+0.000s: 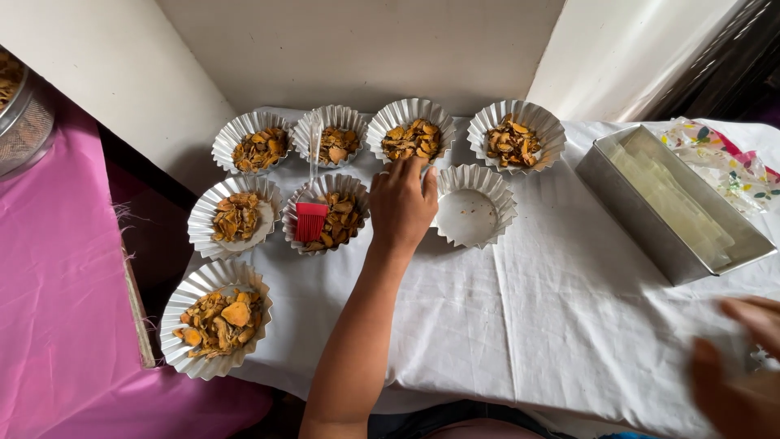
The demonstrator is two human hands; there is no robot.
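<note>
Now left hand (pixel 402 203) fingers curl on empty fluted tin (pixel 474 206); right hand (pixel 743 366) blurred, unclear

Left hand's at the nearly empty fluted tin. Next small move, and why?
Probably draw the nearly empty tin closer. The left hand rests at its rim, the seven other tins already hold dried orange pieces, and this one holds only crumbs. The right hand is blurred, far right.

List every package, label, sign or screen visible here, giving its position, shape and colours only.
Plastic wrapper: far right on the white cloth, behind the metal tin; crinkled, clear, with red, green and yellow floral print.
No labels, signs or screens show.
</note>
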